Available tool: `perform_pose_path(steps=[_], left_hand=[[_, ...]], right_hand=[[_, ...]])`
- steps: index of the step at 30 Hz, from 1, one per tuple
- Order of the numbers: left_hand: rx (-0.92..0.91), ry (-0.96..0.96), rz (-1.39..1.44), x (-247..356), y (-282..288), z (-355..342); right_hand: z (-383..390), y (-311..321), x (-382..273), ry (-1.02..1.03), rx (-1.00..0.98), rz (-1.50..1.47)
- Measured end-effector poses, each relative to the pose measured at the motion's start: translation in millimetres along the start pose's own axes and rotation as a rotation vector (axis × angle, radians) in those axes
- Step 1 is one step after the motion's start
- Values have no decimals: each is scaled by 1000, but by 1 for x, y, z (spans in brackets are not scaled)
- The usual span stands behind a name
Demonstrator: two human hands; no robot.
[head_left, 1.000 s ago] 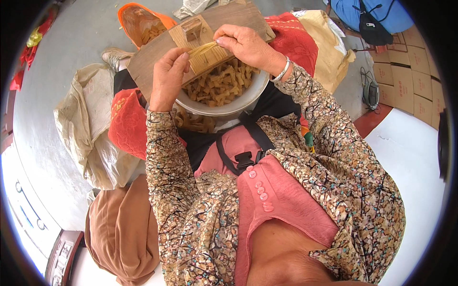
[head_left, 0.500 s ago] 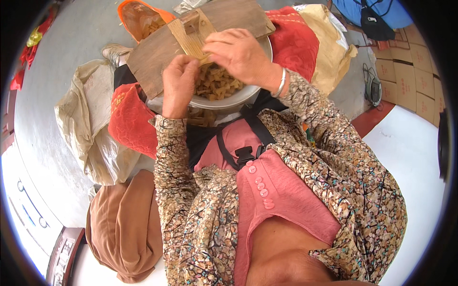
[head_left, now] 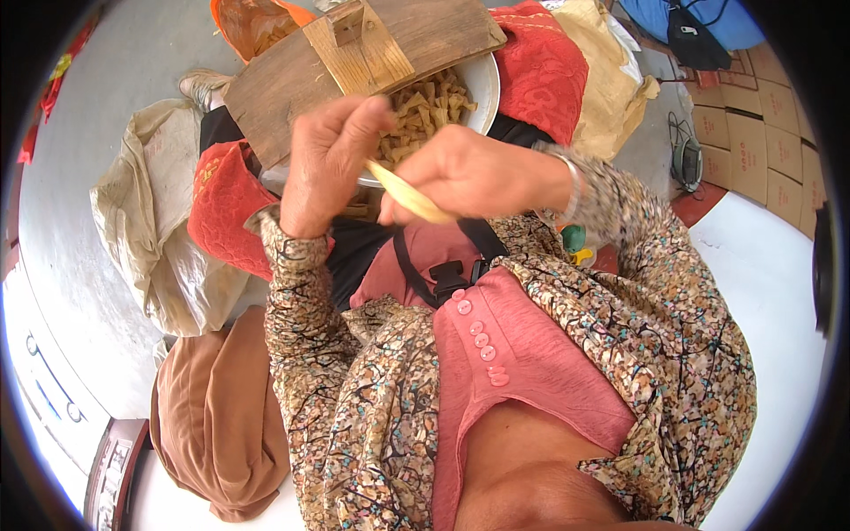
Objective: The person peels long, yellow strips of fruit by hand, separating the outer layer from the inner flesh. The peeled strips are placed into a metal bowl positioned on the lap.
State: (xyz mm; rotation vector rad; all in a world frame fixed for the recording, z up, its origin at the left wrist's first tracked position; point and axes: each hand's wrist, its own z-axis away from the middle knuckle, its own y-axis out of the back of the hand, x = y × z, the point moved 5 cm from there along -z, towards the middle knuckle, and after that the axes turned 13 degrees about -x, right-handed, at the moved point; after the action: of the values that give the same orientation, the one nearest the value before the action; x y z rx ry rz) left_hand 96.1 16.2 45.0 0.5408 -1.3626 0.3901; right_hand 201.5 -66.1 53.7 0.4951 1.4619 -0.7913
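A pale yellow flat strip (head_left: 412, 196), blurred by motion, slants between my hands in front of my lap. My left hand (head_left: 329, 159) is closed, its fingers bunched at the strip's upper end. Curled behind and along the strip is my right hand (head_left: 482, 173), smeared by movement; its fingers look closed on it. Just beyond them a white basin (head_left: 486, 97) holds many small tan, bow-like pieces (head_left: 429, 106). A wooden board (head_left: 274, 93) lies across the basin, with a lighter wooden block (head_left: 359, 44) fixed on it.
Red cloth (head_left: 542, 80) covers my knees on both sides. An orange bag (head_left: 257, 26) stands beyond the board. A beige sack (head_left: 146, 212) lies at left, brown cloth (head_left: 217, 416) nearer. Paper sacking (head_left: 611, 88) and stacked cartons (head_left: 748, 146) are at right.
Both hands have drawn back from the wooden block toward my body. My right hand has dropped lower, and the yellow strip now shows slanting between the hands.
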Motion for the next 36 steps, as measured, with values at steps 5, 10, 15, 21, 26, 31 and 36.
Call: perform_pose_path(steps=[5,10,15,21,26,31,36], left_hand=[[-38,-236,323,77,-34,9],[7,-113,388,54,-51,6],[81,41,628,-26,-53,-18],[149,27,-205,-56,-36,-8],[295,-199,-991,-49,-46,11],[343,-275,-613,-68,-55,15],[252,-163,-279,-58,-48,14]], right_hand=[[30,-9,-85,370,284,-36],[22,42,-41,328,722,232],[3,61,20,242,932,766],[1,66,44,90,759,999],[-1,56,105,12,597,263],[0,34,135,-63,364,-861],[-10,36,135,102,278,-953]])
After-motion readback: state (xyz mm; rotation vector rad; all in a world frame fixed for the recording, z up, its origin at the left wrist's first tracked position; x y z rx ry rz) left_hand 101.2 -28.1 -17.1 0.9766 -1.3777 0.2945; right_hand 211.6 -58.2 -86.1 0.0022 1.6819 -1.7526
